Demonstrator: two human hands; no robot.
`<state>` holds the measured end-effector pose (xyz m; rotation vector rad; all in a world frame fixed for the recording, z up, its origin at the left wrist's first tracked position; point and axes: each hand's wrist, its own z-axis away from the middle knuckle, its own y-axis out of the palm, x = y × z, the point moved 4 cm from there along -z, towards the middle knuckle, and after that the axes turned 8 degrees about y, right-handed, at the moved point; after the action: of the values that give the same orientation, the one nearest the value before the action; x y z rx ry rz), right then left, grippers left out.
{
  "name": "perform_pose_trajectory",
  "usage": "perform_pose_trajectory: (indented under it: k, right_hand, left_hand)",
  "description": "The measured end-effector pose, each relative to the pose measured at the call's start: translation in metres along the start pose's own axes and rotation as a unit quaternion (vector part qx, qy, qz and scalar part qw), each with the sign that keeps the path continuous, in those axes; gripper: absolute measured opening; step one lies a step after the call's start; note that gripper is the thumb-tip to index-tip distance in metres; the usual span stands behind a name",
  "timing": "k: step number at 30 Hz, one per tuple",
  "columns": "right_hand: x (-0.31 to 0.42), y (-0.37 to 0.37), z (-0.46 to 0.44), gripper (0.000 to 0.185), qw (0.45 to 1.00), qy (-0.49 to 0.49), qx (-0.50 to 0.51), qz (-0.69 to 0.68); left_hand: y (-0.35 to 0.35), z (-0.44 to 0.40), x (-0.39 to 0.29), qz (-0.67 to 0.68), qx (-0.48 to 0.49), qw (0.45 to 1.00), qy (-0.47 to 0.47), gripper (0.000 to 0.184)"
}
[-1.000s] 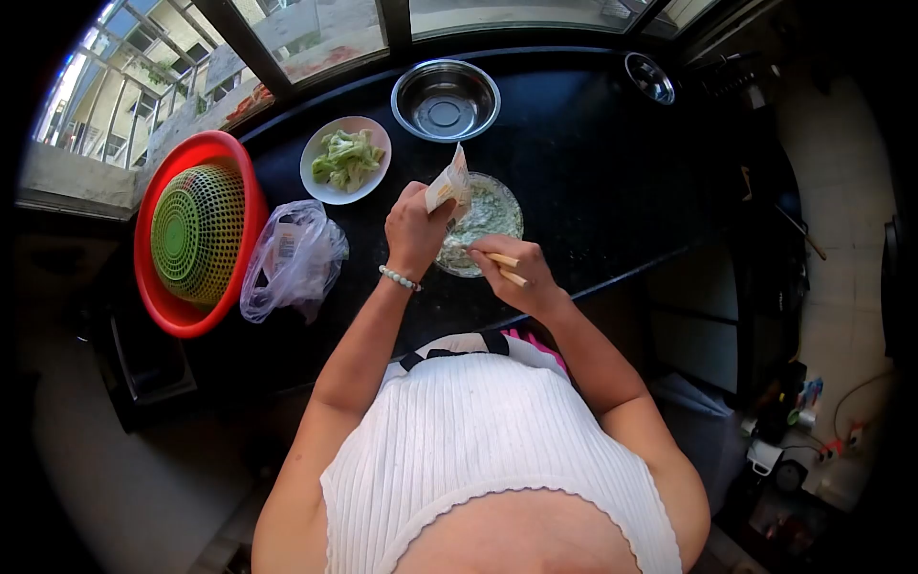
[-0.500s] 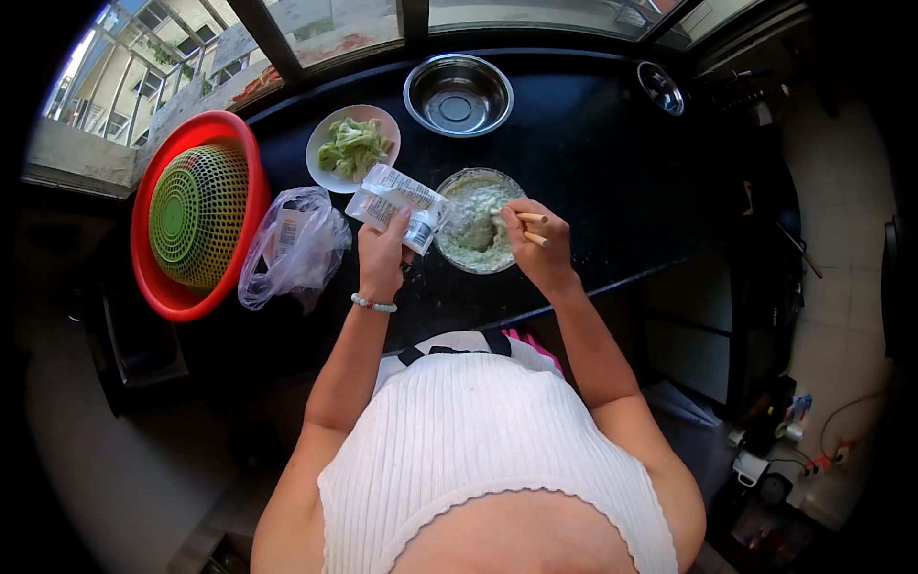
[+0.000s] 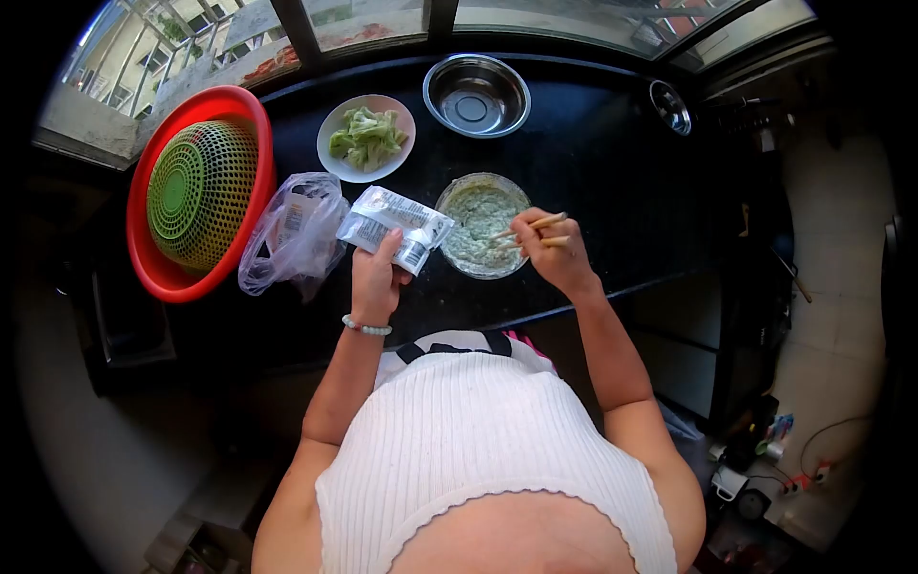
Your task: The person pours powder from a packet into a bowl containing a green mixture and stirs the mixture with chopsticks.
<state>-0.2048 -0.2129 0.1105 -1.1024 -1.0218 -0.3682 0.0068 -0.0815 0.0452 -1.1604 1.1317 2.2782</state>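
Observation:
My left hand (image 3: 379, 277) is closed around the lower edge of a white printed packet (image 3: 394, 228), thumb on top. The packet is tilted, its right corner near the rim of a glass bowl (image 3: 442, 251). Inside that bowl lies a pale green, wet-looking batter (image 3: 481, 218). My right hand (image 3: 562, 256) grips a pair of wooden chopsticks (image 3: 547, 220), whose tips reach into the batter at the bowl's right side.
A white plate of cut green vegetable (image 3: 367, 139) stands behind the packet, and a steel basin (image 3: 476, 94) at the back. On the left are a red basin (image 3: 136, 206) holding a green colander (image 3: 196, 196), and a plastic bag (image 3: 296, 230). A small metal bowl (image 3: 669, 107) lies far right.
The chopsticks have shifted slightly right with my right hand, and their tips show more plainly in the batter. My left hand still holds the packet, now slightly lower. The whole view has shifted a little.

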Motion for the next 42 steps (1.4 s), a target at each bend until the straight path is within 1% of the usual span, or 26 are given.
perform_pose_trajectory:
  k: [1, 3, 5, 6, 9, 10, 13, 14, 15, 17, 18, 19, 21, 24, 25, 27, 29, 30, 33, 34, 35, 37, 39, 40, 42]
  right_hand:
    - [-0.003, -0.006, -0.006, 0.006, 0.997, -0.021, -0.062, 0.048]
    - [0.003, 0.005, -0.01, 0.006, 0.985, -0.108, -0.121, 0.058]
    - [0.014, 0.016, 0.001, 0.005, 0.984, -0.16, -0.067, 0.025]
    - [0.018, 0.019, 0.006, 0.005, 0.982, -0.186, -0.039, 0.009]
    - [-0.004, -0.009, 0.003, 0.004, 1.0, -0.016, -0.021, -0.012]
    - [0.003, -0.015, 0.004, 0.003, 0.993, -0.085, -0.074, 0.028]
    - [0.04, 0.003, 0.028, 0.004, 0.973, -0.206, -0.096, 0.049]
    - [0.049, 0.016, 0.039, 0.008, 0.968, -0.233, -0.078, 0.05]
    - [0.052, 0.031, 0.049, 0.009, 0.968, -0.238, -0.06, 0.046]
    - [0.044, 0.047, 0.066, 0.009, 0.964, -0.247, 0.0, 0.102]
    - [0.032, 0.04, 0.067, 0.01, 0.967, -0.231, 0.005, 0.106]
    - [0.026, 0.029, 0.065, 0.013, 0.974, -0.197, -0.028, 0.109]
    - [0.031, 0.016, 0.063, 0.017, 0.968, -0.204, -0.087, 0.118]
    - [0.056, 0.038, 0.071, 0.021, 0.955, -0.263, -0.077, 0.113]
    - [0.059, 0.046, 0.074, 0.022, 0.966, -0.239, -0.019, 0.097]
    - [0.058, 0.048, 0.083, 0.021, 0.954, -0.272, -0.021, 0.127]
    - [0.042, 0.036, 0.087, 0.02, 0.967, -0.201, -0.021, 0.156]
    - [0.044, 0.03, 0.083, 0.019, 0.967, -0.209, -0.053, 0.139]
    - [0.064, 0.04, 0.08, 0.019, 0.962, -0.234, -0.057, 0.13]
    - [0.071, 0.047, 0.079, 0.02, 0.964, -0.235, -0.02, 0.126]
    - [0.07, 0.056, 0.081, 0.019, 0.959, -0.248, -0.012, 0.14]
    - [0.062, 0.055, 0.087, 0.019, 0.954, -0.239, 0.009, 0.179]
    - [0.052, 0.04, 0.088, 0.018, 0.962, -0.202, 0.009, 0.181]
    - [0.049, 0.036, 0.085, 0.017, 0.967, -0.185, -0.019, 0.175]
    - [0.058, 0.04, 0.079, 0.017, 0.972, -0.199, -0.026, 0.126]
  left_hand:
    - [0.0, -0.001, 0.001, -0.004, -0.003, 1.0, 0.0, 0.025]
    - [0.0, -0.003, 0.003, -0.01, -0.003, 1.0, -0.004, 0.024]
    - [-0.001, -0.005, 0.005, -0.015, -0.002, 1.0, -0.012, 0.024]
    - [-0.001, -0.006, 0.002, -0.02, 0.001, 1.0, -0.002, 0.024]
    - [0.0, -0.004, -0.001, -0.027, 0.004, 1.0, 0.01, 0.025]
    - [-0.003, -0.005, -0.001, -0.027, 0.002, 1.0, 0.007, 0.025]
    - [-0.005, -0.007, 0.0, -0.025, -0.007, 1.0, 0.005, 0.025]
    - [-0.005, -0.007, 0.002, -0.023, -0.008, 1.0, 0.006, 0.025]
    - [-0.004, -0.008, 0.003, -0.019, -0.009, 1.0, 0.007, 0.025]
    - [-0.002, -0.006, 0.001, -0.016, -0.009, 1.0, 0.011, 0.025]
    - [-0.002, -0.005, -0.001, -0.016, -0.01, 1.0, 0.013, 0.025]
    - [-0.004, -0.005, -0.001, -0.017, -0.011, 1.0, 0.016, 0.025]
    - [-0.008, -0.004, -0.002, -0.019, -0.011, 1.0, 0.02, 0.025]
    - [-0.004, -0.003, -0.003, -0.023, -0.023, 0.999, 0.013, 0.023]
    - [-0.004, -0.003, -0.003, -0.021, -0.027, 0.999, 0.012, 0.023]
    - [-0.005, -0.002, -0.003, -0.017, -0.036, 0.999, 0.009, 0.023]
    - [-0.008, -0.002, -0.002, -0.027, -0.034, 0.999, 0.008, 0.023]
    - [-0.009, -0.002, -0.002, -0.031, -0.032, 0.999, 0.008, 0.023]
    - [-0.012, -0.006, 0.001, -0.027, -0.005, 1.0, 0.008, 0.025]
    - [-0.012, -0.005, 0.001, -0.027, -0.007, 1.0, 0.007, 0.025]
    - [-0.012, -0.005, 0.0, -0.027, -0.011, 1.0, 0.007, 0.025]
    - [-0.011, -0.004, -0.005, -0.03, -0.016, 0.999, 0.009, 0.025]
    - [-0.01, -0.001, -0.006, -0.03, -0.02, 0.999, 0.011, 0.025]
    - [-0.012, -0.001, -0.005, -0.031, -0.017, 0.999, 0.008, 0.025]
    - [-0.014, -0.003, -0.002, -0.036, -0.007, 0.999, 0.003, 0.026]
